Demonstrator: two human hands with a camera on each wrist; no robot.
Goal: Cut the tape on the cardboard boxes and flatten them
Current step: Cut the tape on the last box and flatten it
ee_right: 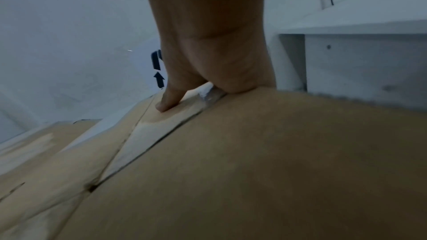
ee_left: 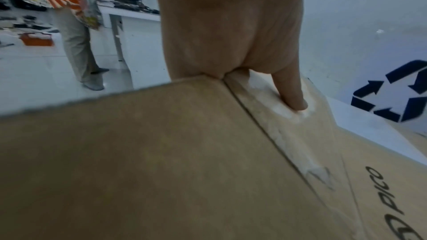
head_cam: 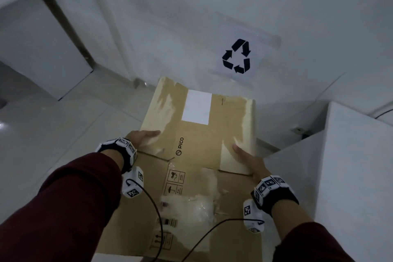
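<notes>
A flattened brown cardboard box [head_cam: 197,151] with a white label and the print PICO is held out in front of me, its far end near the wall. My left hand [head_cam: 141,137] grips its left edge, thumb on top and fingers hidden beneath. My right hand [head_cam: 247,160] grips the right edge the same way. In the left wrist view the thumb [ee_left: 292,94] presses on a strip of torn tape beside a fold. In the right wrist view the thumb [ee_right: 169,100] presses on the cardboard [ee_right: 254,171] near clear tape remnants.
A recycling sign [head_cam: 237,55] is stuck on the white wall just beyond the box. A white cabinet [head_cam: 350,166] stands close on the right and another white unit [head_cam: 36,49] at the left. A person [ee_left: 76,30] stands on the tiled floor behind.
</notes>
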